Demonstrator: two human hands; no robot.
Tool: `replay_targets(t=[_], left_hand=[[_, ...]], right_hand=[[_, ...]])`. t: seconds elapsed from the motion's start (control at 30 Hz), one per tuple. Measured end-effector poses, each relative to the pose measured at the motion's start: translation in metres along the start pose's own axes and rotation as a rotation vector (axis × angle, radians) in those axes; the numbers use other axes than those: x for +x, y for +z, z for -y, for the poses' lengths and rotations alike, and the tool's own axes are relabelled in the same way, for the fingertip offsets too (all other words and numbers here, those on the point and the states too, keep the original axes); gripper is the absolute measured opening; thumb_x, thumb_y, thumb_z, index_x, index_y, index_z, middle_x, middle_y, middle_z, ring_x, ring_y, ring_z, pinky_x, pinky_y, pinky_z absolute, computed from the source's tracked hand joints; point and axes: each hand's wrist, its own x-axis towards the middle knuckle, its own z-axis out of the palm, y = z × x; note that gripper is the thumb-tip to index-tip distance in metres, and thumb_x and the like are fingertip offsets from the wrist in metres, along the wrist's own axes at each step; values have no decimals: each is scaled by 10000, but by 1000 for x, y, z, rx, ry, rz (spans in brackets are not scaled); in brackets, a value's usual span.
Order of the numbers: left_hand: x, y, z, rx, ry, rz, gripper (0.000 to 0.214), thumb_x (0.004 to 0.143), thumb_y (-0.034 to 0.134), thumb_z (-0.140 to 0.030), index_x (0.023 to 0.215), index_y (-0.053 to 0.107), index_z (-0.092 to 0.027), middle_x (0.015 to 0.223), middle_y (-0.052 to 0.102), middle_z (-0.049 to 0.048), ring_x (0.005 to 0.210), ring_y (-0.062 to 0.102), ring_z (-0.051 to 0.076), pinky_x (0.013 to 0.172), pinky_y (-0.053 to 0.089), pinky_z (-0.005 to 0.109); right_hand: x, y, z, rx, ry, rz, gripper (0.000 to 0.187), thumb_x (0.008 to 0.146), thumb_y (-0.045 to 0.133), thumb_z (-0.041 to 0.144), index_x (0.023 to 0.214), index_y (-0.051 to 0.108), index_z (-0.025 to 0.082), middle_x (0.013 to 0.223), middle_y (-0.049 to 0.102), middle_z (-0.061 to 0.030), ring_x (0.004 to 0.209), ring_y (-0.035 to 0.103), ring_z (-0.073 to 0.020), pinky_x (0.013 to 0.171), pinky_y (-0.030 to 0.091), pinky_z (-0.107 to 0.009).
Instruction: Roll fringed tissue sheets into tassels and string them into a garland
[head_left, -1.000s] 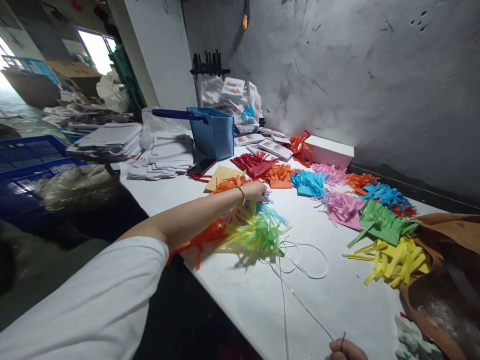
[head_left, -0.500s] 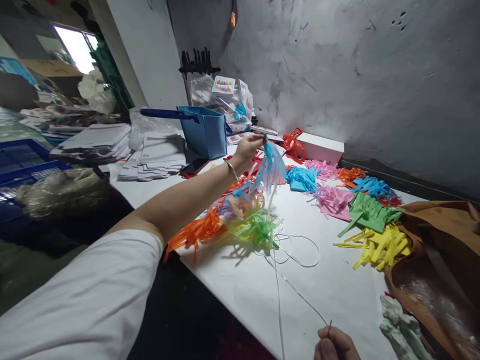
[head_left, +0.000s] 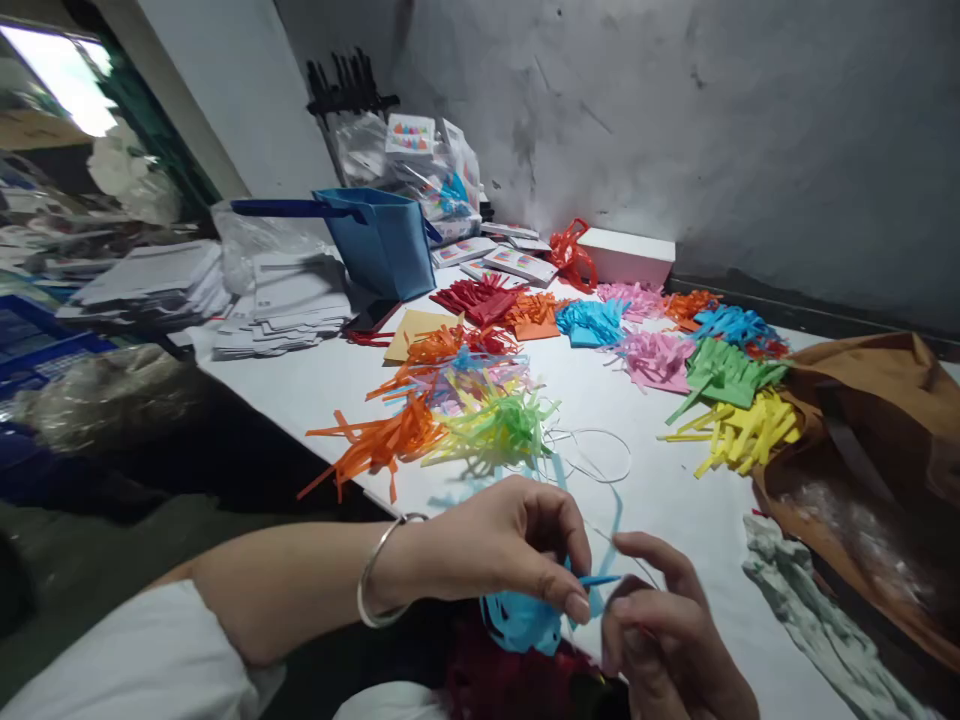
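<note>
At the table's front edge, my left hand [head_left: 499,545] pinches a light-blue paper tassel [head_left: 521,618] by its twisted tip, and its fringe hangs down below my fingers. Close by on the right is my right hand [head_left: 667,625], fingers bent around the end of a thin white cord [head_left: 611,445]. That cord runs back to loose loops on the table. What sits between my right fingertips is partly hidden. Behind my hands lie a green tassel [head_left: 517,428], yellow strips and an orange tassel [head_left: 390,440].
Fringed paper bundles in pink, blue, green and yellow [head_left: 742,432] lie to the right, beside a brown bag [head_left: 885,440] and a crumpled cloth [head_left: 810,600]. Toward the back stand a blue bin [head_left: 390,245], paper stacks [head_left: 296,290] and a white box [head_left: 626,258].
My left hand has come back from the middle of the table toward me, bringing the blue tassel to my right hand. My right hand has risen slightly with the cord.
</note>
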Motion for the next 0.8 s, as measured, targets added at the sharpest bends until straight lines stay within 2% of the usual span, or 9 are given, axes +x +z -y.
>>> replay_targets(t=[0.07, 0.17, 0.23, 0.33, 0.43, 0.47, 0.53, 0.63, 0.8], left_hand=[[6, 4, 24, -186, -72, 12, 387, 504, 960, -279, 712, 663, -146, 601, 627, -44, 546, 540, 82, 551, 411, 192], [11, 10, 45, -319, -111, -21, 403, 540, 954, -354, 740, 680, -137, 601, 600, -42, 510, 458, 55, 493, 322, 176], [10, 14, 53, -349, -113, -44, 391, 596, 931, -384, 784, 691, -138, 638, 608, -29, 521, 445, 53, 479, 289, 176], [9, 16, 59, -419, -90, -118, 398, 611, 928, -386, 790, 675, -136, 690, 664, 13, 555, 502, 68, 490, 299, 174], [11, 15, 65, -461, -66, -198, 387, 623, 929, -358, 785, 663, -127, 700, 697, 40, 550, 538, 69, 481, 309, 159], [11, 14, 66, -468, -66, -209, 381, 627, 929, -350, 785, 663, -127, 695, 699, 40, 552, 550, 71, 486, 324, 156], [12, 13, 70, -490, -69, -214, 375, 635, 926, -351, 788, 666, -128, 703, 703, 43, 573, 577, 82, 511, 361, 159], [12, 13, 73, -508, -68, -224, 362, 646, 921, -349, 792, 675, -127, 721, 705, 45, 585, 583, 85, 524, 373, 162], [13, 14, 76, -484, 23, -236, 300, 661, 915, -282, 801, 699, -127, 748, 709, 36, 635, 619, 96, 583, 447, 174]], right_hand=[[0, 3, 3, 26, 58, 52, 147, 926, 637, 318, 825, 718, 247, 946, 673, -56, 528, 549, -90, 447, 431, -209], [-2, 4, 0, -27, 97, 12, 130, 907, 653, 303, 815, 724, 244, 848, 674, -51, 772, 664, -174, 575, 519, -226], [-3, 0, -6, -40, 128, -24, 144, 904, 654, 310, 802, 719, 232, 904, 694, -55, 701, 660, -149, 600, 539, -241], [-8, -8, -13, -60, 165, -116, 111, 906, 655, 310, 853, 719, 236, 979, 726, -46, 497, 574, -77, 468, 483, -203], [-15, -14, -14, -295, 195, -228, 151, 899, 663, 362, 938, 748, 242, 663, 685, 14, 470, 562, -93, 480, 473, -190], [-17, -15, -12, -392, 206, -226, 183, 894, 664, 387, 944, 760, 239, 591, 653, 25, 466, 562, -100, 497, 477, -189], [-20, -15, -8, -512, 204, -161, 227, 890, 653, 425, 915, 776, 237, 621, 691, 4, 501, 610, -119, 553, 503, -199], [-21, -12, -4, -527, 162, -90, 223, 907, 626, 414, 897, 775, 249, 796, 771, -28, 643, 709, -156, 636, 538, -201], [-21, -8, -2, -570, 117, -51, 185, 919, 623, 370, 917, 769, 256, 823, 781, -23, 652, 719, -161, 654, 547, -214]])
